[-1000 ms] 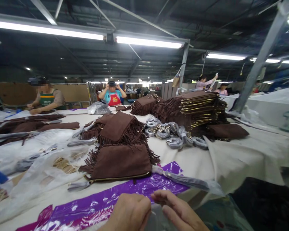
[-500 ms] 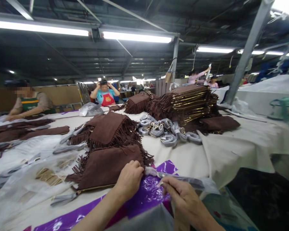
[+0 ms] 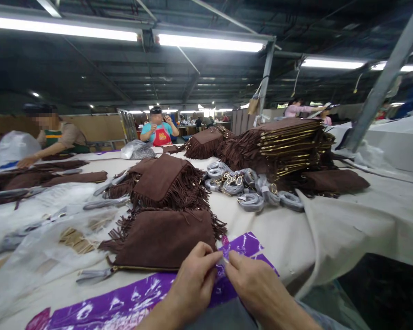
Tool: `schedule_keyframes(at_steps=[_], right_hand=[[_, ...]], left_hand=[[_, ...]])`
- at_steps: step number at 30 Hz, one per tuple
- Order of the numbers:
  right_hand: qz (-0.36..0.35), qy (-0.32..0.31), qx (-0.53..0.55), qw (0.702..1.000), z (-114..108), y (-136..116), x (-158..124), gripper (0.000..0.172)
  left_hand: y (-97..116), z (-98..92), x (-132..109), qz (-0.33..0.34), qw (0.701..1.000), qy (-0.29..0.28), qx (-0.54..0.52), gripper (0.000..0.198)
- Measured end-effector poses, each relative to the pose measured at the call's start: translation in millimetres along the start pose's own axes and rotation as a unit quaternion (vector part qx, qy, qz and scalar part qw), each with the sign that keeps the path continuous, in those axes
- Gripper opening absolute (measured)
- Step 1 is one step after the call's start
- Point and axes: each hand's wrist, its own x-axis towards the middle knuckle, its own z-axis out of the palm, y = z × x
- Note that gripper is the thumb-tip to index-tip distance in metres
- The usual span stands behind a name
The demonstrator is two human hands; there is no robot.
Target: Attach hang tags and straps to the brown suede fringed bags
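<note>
My left hand (image 3: pixel 197 279) and my right hand (image 3: pixel 253 282) meet low in the middle of the view. Thumbs and fingers of both are closed in a pinch on a small whitish translucent piece (image 3: pixel 223 261), mostly covered by the fingertips. Under them lies shiny purple plastic sheeting (image 3: pixel 124 300) with white lettering. Just beyond my left hand rests a brown fringed suede pouch (image 3: pixel 167 240), flat, its gold zip edge towards me. A grey wrapped zip pull (image 3: pixel 94 275) sticks out at its left corner.
Another fringed pouch (image 3: pixel 163 176) lies behind. Coiled grey wrapped straps (image 3: pixel 251 201) with gold clips sit beside a tall pouch stack (image 3: pixel 289 142). Clear plastic (image 3: pixel 27 275) spreads at left. Co-workers (image 3: pixel 65 133) are across the white-covered table. The cover's edge drops off at right.
My left hand has left the pouch's corner and moved right to my right hand; their fingertips now meet. The grey wrapped strip by my right hand is out of sight. The view has shifted left.
</note>
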Motion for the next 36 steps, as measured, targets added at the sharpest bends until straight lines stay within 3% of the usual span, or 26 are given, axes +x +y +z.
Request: schedule_keyframes(at_steps=[2, 4, 6, 8, 11, 14, 17, 19, 22, 25, 28, 36], right_hand=[[-0.029, 0.041, -0.008, 0.999, -5, -19, -8, 0.018], [-0.041, 0.064, -0.008, 0.997, -6, -42, -16, 0.014], [-0.039, 0.077, -0.008, 0.996, -4, -66, -22, 0.012], [-0.024, 0.082, -0.006, 0.996, -1, -88, -24, 0.014], [0.013, 0.09, -0.001, 0.996, 3, -110, -23, 0.021], [0.034, 0.093, 0.007, 0.995, 6, -119, -23, 0.028], [0.038, 0.094, 0.032, 0.994, 11, -121, -29, 0.031], [0.036, 0.105, 0.068, 0.992, 14, -119, -35, 0.033], [0.048, 0.107, 0.215, 0.97, 11, -105, -41, 0.033], [0.141, 0.074, 0.366, 0.917, 0, -81, -43, 0.029], [0.241, 0.055, 0.388, 0.888, -6, -61, -43, 0.032], [0.23, -0.034, 0.322, 0.918, 4, -60, -40, 0.036]], left_hand=[[1, -1.6, -18, -0.13, 0.98, -0.007, -0.149, 0.026], [-1, -3.1, -31, -0.261, 0.929, -0.02, -0.26, 0.042], [-3, -4.7, -38, -0.341, 0.89, -0.019, -0.301, 0.049], [-3, -5.9, -41, -0.38, 0.876, -0.013, -0.297, 0.042], [3, -5.5, -40, -0.366, 0.904, 0.004, -0.222, 0.027], [12, -3.7, -38, -0.299, 0.953, 0.052, -0.018, 0.023], [19, -2.9, -39, -0.281, 0.953, 0.055, 0.102, 0.015], [20, -2.4, -43, -0.266, 0.957, 0.04, 0.11, 0.005], [19, 1.4, -53, -0.235, 0.966, 0.043, 0.097, 0.01], [18, 7.6, -61, -0.224, 0.969, 0.066, 0.078, 0.017], [16, 10.2, -61, -0.229, 0.968, 0.085, 0.051, 0.021], [10, 1.3, -53, -0.254, 0.964, 0.07, -0.027, 0.02]])
